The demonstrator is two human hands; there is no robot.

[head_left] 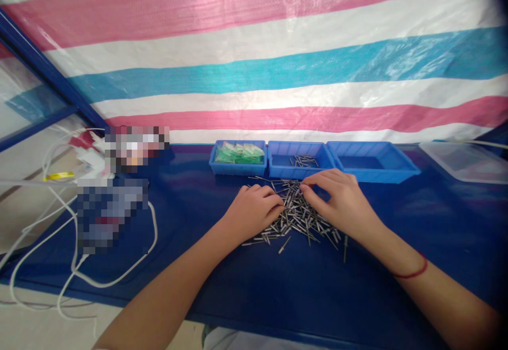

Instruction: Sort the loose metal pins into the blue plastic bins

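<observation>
A loose pile of silver blind rivets (296,210) lies on the dark blue tabletop (278,292). My left hand (256,207) rests at the pile's left side, its fingers curled down against the rivets; whatever is under the fingertips is hidden. At the upper right of the pile, my right hand (337,196) is closed in a pinch, thumb and forefinger tips coming together at the rivets. Just behind the pile, the middle blue bin (273,166) holds a small group of rivets. A few strays lie at the front edge of the heap.
A left blue bin (238,169) holds small green packets (240,153). To the right stand another blue bin (373,173) and a clear plastic lid or tray (464,165). White cables (153,228) loop across the left side. A striped tarp (254,75) hangs behind.
</observation>
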